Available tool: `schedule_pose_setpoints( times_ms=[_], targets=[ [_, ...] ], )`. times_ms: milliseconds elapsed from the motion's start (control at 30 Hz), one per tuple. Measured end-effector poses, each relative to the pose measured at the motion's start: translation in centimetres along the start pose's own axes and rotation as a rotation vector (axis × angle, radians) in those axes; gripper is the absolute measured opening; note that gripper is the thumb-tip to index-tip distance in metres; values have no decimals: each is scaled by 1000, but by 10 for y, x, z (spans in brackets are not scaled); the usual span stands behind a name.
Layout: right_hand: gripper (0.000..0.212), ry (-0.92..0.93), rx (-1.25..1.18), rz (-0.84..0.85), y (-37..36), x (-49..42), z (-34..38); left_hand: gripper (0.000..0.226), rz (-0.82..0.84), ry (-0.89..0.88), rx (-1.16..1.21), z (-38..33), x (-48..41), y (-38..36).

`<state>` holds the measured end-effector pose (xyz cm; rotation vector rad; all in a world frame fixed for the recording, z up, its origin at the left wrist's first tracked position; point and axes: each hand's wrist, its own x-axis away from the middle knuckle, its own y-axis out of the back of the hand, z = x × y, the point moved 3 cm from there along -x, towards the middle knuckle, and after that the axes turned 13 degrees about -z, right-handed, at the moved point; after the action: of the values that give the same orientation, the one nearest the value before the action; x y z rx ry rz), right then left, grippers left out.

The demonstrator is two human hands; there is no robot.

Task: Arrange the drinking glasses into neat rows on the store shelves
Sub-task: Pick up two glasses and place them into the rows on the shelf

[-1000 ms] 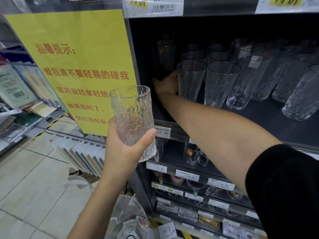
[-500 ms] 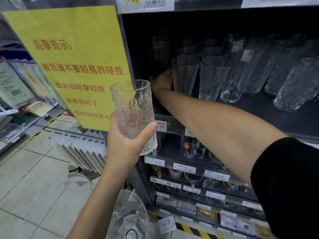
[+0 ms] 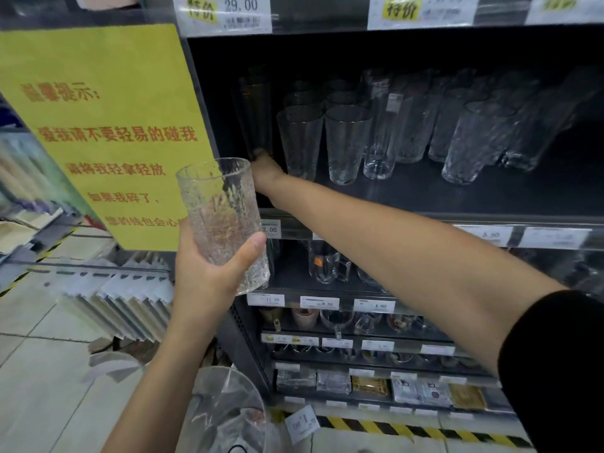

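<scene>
My left hand (image 3: 209, 276) grips a textured clear glass (image 3: 222, 217) upright in front of the shelf unit's left edge. My right hand (image 3: 266, 171) reaches deep into the dark upper shelf (image 3: 425, 197) and holds the base of a tall dark glass (image 3: 255, 112) at the far left; its fingers are partly hidden behind it. Beside it stand two rows of tapered clear glasses (image 3: 348, 142). Further right, several tall glasses (image 3: 474, 138) lean at angles.
A yellow notice sign (image 3: 104, 132) hangs at the shelf's left side. Lower shelves (image 3: 327, 302) carry mugs, small glasses and price tags. A large clear bowl (image 3: 225, 410) sits below my left arm. Tiled floor with hazard tape lies beneath.
The view has dropped slightly. My right hand has shifted a little further back along the tall dark glass at the shelf's left. My left hand keeps holding the textured glass.
</scene>
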<state>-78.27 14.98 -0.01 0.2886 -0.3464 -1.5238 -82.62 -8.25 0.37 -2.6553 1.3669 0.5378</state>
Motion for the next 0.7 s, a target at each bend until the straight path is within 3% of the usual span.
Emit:
schedule_pose_setpoints(
  times_ms=[167, 433, 700],
  targets=[
    [46, 121, 4, -6, 34, 39, -5, 56, 47, -58, 48, -6, 4, -3],
    [32, 239, 41, -8, 121, 115, -14, 49, 163, -104, 182, -18, 13, -36],
    [29, 289, 174, -131, 227, 150, -54, 57, 274, -143, 245, -41, 44, -94]
  ],
)
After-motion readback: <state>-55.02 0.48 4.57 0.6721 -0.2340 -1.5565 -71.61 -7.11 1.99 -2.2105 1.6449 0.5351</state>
